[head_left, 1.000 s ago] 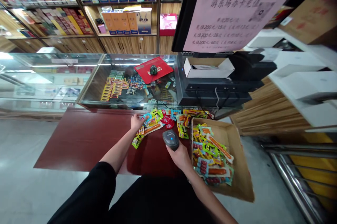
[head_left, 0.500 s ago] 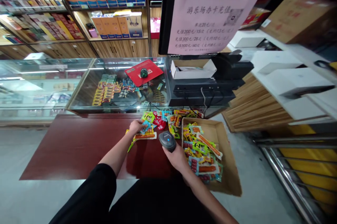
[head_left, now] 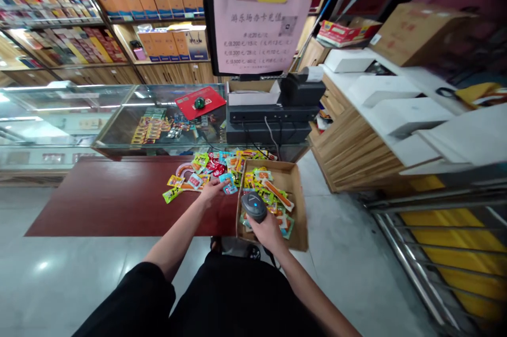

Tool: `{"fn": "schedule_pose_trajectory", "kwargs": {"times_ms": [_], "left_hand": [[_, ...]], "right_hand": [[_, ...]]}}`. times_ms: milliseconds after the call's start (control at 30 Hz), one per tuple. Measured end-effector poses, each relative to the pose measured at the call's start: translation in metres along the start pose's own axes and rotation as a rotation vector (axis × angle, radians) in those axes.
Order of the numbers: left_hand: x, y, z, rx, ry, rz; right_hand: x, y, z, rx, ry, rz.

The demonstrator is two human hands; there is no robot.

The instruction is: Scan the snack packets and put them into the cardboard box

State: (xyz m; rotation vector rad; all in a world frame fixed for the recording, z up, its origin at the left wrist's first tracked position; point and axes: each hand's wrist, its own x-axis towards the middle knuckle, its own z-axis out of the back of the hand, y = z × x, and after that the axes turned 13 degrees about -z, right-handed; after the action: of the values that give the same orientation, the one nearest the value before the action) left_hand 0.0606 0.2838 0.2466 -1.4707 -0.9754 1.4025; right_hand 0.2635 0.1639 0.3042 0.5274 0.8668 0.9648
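My left hand pinches a small blue snack packet just above the dark red table. In my right hand is a dark grey barcode scanner with a small blue light on top, held over the near left part of a cardboard box. Yellow, green and blue sausage packets fill much of that box, one long sausage packet lying across the others. A loose heap of snack packets, with red ones among them, covers the table's back right part, beside my left hand.
Behind the table stands a glass display counter with a red folder on it. A monitor back bearing a pink sign rises above a cash drawer. White boxes line the right cabinet; a metal railing is nearer.
My left hand has lifted the blue packet off the heap and brought it rightward, closer to the scanner. My right hand with the scanner is now over the box's edge. The camera view has shifted.
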Motion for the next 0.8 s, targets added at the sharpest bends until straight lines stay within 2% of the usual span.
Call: {"fn": "schedule_pose_trajectory", "kwargs": {"times_ms": [67, 133, 233, 367, 567, 800], "left_hand": [[-0.012, 0.002, -0.033, -0.221, -0.006, 0.0], [-0.021, 0.003, -0.061, -0.335, -0.013, 0.004], [-0.032, 0.004, -0.095, -0.348, 0.026, -0.003], [-0.044, 0.005, -0.125, -0.336, 0.102, -0.026], [-0.055, 0.003, -0.146, -0.306, 0.16, -0.041], [-0.057, 0.001, -0.144, -0.297, 0.176, -0.041]], "right_hand": [[-0.005, -0.016, 0.015, 0.001, -0.025, -0.005], [-0.011, -0.03, 0.028, 0.012, -0.048, 0.001], [-0.019, -0.048, 0.046, 0.044, -0.094, -0.003], [-0.028, -0.069, 0.065, 0.067, -0.138, -0.025], [-0.035, -0.082, 0.08, 0.103, -0.163, -0.017], [-0.034, -0.082, 0.078, 0.107, -0.177, -0.021]]}}
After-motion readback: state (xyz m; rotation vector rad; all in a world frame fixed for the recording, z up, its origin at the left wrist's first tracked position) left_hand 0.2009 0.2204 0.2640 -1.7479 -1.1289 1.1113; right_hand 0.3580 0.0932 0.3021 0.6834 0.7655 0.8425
